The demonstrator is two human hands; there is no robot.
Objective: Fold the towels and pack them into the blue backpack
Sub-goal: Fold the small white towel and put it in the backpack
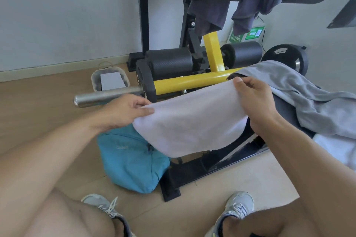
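Two hands hold a white towel [190,121] stretched in the air between them, above the wooden floor [48,106]. The left hand [123,109] pinches the towel's left corner between thumb and fingers; the right hand [252,98] pinches the upper right edge the same way, so each grip is pressed onto cloth. The towel hangs as a short, doubled-looking band, which suggests a fold partly made, though its layers cannot be counted.

Below the towel, on the floor, sits the blue backpack [133,161], leaning against the black base of a yellow-framed gym machine [192,82]. Its top is hidden behind the towel, so whether it is open, or holds anything yet, cannot be told. To the right, a grey towel [308,102] lies loose and unfolded over the machine's seat, with another white cloth [335,150] showing beneath it, cut off at the right edge. By this view, packing is not visibly begun and at least one towel waits to be folded.

Far off, dark garments [240,2] hang over a padded roller; their kind is unclear.
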